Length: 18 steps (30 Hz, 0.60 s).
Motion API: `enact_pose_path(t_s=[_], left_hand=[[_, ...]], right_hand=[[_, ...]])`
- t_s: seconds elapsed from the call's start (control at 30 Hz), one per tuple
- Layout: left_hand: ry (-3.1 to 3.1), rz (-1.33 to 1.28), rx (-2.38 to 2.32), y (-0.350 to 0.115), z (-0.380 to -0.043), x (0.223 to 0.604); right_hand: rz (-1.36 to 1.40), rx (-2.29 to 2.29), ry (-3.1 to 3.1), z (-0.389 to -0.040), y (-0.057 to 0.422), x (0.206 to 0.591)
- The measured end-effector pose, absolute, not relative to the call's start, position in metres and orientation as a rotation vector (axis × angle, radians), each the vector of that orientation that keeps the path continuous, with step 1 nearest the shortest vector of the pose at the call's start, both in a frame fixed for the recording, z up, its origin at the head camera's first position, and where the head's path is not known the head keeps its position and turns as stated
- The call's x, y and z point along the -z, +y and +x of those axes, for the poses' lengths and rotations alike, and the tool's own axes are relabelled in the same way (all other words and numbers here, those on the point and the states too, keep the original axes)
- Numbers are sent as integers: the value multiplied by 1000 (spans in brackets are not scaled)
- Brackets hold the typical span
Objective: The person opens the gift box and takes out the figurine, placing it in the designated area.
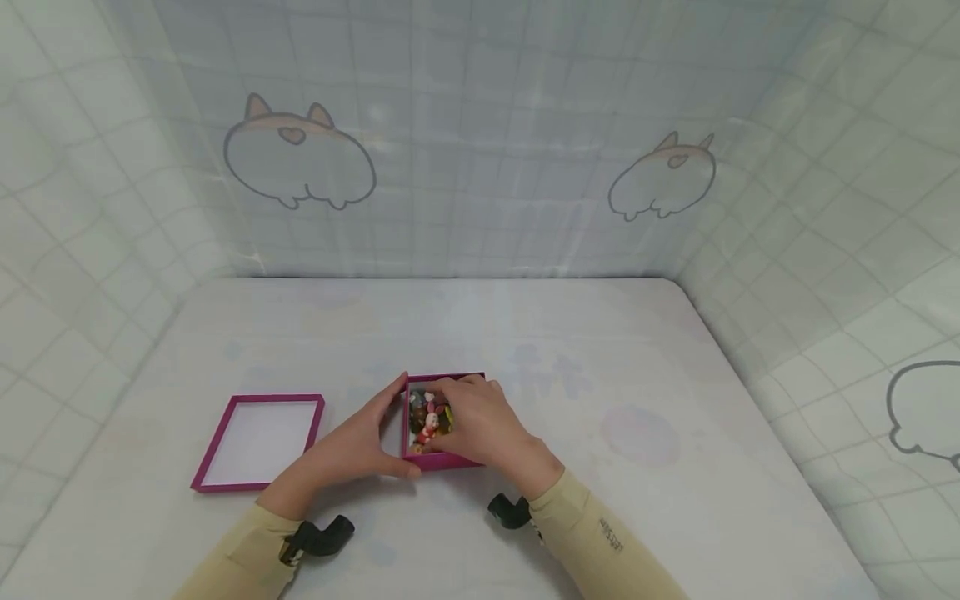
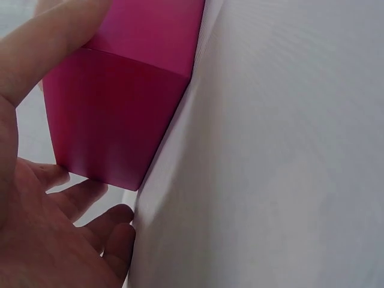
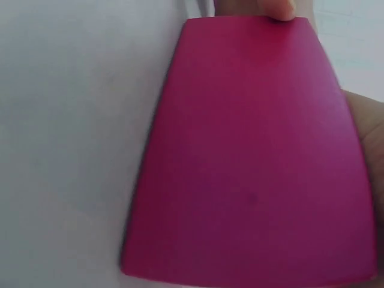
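Note:
A magenta box (image 1: 450, 461) stands on the table without its cover and holds several small colourful figurines (image 1: 429, 425), one of them in red with a pink head. My left hand (image 1: 348, 450) holds the box from its left side, thumb at the front corner and fingers at the back. In the left wrist view the thumb lies on one face of the box (image 2: 114, 120) and fingertips meet its far edge. My right hand (image 1: 487, 421) reaches over the right half of the box, with fingertips down among the figurines. I cannot tell whether it grips one. The box's side (image 3: 252, 150) fills the right wrist view.
To the left a magenta-rimmed lid (image 1: 318, 417) lies with its white inside up, close to my left forearm. White cloth covers the table (image 1: 615, 350). Sheets with a grid and cartoon animals (image 1: 480, 150) hang behind and at both sides.

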<state>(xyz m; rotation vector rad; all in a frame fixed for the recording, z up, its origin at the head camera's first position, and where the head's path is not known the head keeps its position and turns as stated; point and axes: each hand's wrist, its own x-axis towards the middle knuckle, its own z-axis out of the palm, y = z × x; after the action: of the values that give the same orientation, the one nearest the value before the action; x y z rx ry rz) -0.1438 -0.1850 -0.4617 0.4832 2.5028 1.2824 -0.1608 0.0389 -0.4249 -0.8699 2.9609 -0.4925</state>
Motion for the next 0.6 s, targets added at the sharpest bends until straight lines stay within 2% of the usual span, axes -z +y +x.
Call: enact_pose_path(t_s=[0.6], left_hand=[[2558, 529, -1241, -185, -145, 466]], right_hand=[[-914, 358, 3024, -162, 36, 429]])
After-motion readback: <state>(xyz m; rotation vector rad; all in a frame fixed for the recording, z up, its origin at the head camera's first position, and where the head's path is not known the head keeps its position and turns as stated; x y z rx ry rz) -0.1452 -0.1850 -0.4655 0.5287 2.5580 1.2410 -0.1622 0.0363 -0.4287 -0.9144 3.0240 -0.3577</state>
